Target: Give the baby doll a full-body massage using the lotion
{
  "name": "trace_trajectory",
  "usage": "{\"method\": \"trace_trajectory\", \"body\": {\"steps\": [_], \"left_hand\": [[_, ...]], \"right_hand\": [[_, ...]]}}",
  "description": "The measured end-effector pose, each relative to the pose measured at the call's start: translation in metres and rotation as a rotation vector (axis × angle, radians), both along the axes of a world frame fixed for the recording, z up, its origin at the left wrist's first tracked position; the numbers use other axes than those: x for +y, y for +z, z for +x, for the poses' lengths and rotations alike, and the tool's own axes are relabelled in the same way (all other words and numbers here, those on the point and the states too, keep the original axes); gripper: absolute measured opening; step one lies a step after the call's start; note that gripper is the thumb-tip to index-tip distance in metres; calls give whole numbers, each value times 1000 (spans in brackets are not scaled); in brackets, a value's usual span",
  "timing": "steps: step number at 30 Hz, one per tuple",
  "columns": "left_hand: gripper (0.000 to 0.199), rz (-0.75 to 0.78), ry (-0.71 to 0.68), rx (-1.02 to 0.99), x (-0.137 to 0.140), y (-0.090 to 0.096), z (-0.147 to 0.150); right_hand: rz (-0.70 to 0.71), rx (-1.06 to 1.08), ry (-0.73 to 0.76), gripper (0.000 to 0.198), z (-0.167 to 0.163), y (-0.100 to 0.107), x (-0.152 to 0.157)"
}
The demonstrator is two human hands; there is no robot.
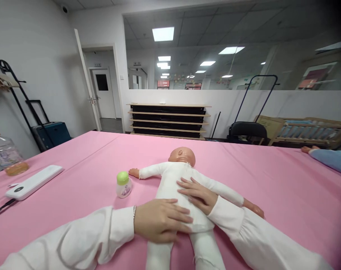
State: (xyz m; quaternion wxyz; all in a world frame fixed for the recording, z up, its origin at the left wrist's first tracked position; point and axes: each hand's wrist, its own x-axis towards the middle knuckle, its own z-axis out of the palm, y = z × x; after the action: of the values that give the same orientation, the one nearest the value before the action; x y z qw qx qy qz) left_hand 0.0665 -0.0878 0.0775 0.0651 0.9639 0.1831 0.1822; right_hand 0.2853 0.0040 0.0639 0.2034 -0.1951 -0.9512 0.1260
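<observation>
A baby doll (170, 183) with a white cloth body lies stretched out on the pink table cover (97, 165), its head turned to one side at the far end. Across its lower body rests my left hand (163, 219), flat with the fingers extended; a bracelet circles that wrist. Higher up, on the right side of the doll's trunk, my right hand (198, 193) lies with its fingers spread. Neither hand grips anything. Left of the doll stands a small jar (123, 185) with a green lid, near the doll's outstretched hand.
At the left are a white power strip-like device (37, 182) with a black cable and a plastic bottle (7, 155) of amber liquid. A blue-sleeved doll arm (330, 159) reaches in at the right edge. Beyond the table stand shelves (169, 118), a black chair (247, 130) and a wooden crib (308, 131).
</observation>
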Motion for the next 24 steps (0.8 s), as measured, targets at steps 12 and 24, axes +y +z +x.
{"method": "trace_trajectory", "body": {"steps": [12,24], "left_hand": [[29,-222,109,-183,74,8,24],[41,-216,689,-117,-14,-5,-19]], "right_hand": [[54,-73,-291,34,-57,28,66],[-133,3,-389,50,51,-19,-40]]}}
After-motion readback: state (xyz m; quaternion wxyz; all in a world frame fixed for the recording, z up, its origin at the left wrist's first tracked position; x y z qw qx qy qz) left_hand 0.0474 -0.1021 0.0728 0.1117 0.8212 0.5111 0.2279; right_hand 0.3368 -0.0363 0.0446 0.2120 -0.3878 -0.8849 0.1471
